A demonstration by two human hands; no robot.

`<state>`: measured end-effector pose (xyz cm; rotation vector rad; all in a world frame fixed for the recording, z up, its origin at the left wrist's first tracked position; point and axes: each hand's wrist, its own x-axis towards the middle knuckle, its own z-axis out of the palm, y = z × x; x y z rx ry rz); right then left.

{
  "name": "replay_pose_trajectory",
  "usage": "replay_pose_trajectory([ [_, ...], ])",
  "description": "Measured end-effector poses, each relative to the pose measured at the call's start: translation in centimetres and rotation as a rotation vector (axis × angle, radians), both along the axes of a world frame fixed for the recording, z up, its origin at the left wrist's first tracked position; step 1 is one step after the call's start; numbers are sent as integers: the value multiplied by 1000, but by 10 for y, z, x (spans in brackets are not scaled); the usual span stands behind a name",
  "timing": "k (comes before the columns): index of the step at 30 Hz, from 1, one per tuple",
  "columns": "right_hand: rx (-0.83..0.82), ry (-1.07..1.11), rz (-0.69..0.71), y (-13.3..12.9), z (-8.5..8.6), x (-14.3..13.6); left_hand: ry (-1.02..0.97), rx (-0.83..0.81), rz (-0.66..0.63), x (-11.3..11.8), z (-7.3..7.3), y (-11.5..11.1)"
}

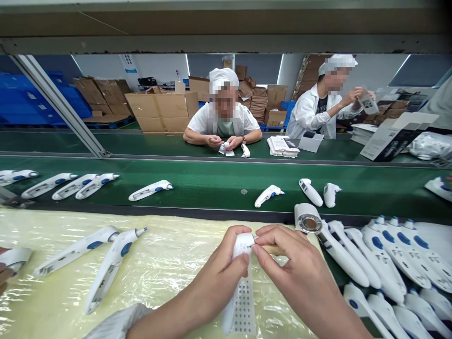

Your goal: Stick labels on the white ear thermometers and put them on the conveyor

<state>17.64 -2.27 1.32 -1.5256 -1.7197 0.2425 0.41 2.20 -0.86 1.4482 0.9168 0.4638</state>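
Note:
My left hand (228,263) is closed around a white ear thermometer (229,313), its head upright between thumb and fingers. With it hangs a white strip (244,303) dotted with rows of small grey circles. My right hand (291,256) pinches a slim tool with a tan shaft (277,249); the fingers hide most of it, so its exact kind is unclear. The tool's tip meets the side of the thermometer head. Left of my hands, two more ear thermometers (113,268) with blue buttons lie on the yellow plastic-covered table (165,292).
Rows of ear thermometers (384,249) crowd the right side, near a white tape roll (308,218). Beyond the table edge, a green conveyor belt (212,183) carries several thermometers. Two co-workers (226,122) sit across it. Another person's hand (5,273) shows at far left.

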Motion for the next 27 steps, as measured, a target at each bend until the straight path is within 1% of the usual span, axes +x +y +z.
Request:
replay_pose_trajectory([
  [9, 20, 6, -3, 0, 0, 1, 55, -10, 10, 3, 3, 1],
  [19, 44, -33, -1, 0, -3, -3, 3, -7, 57, 8, -1, 1],
  [21, 69, -71, 6, -2, -3, -3, -10, -8, 68, 8, 0, 1],
  [23, 117, -154, 5, -5, -1, 1, -19, 0, 79, 7, 2, -1],
  [25, 173, -248, -23, -9, 2, 8, -24, -10, 95, 7, 4, -1],
  [27, 230, -303, -71, -13, 5, 18, -24, -20, 110, 8, 7, 6],
])
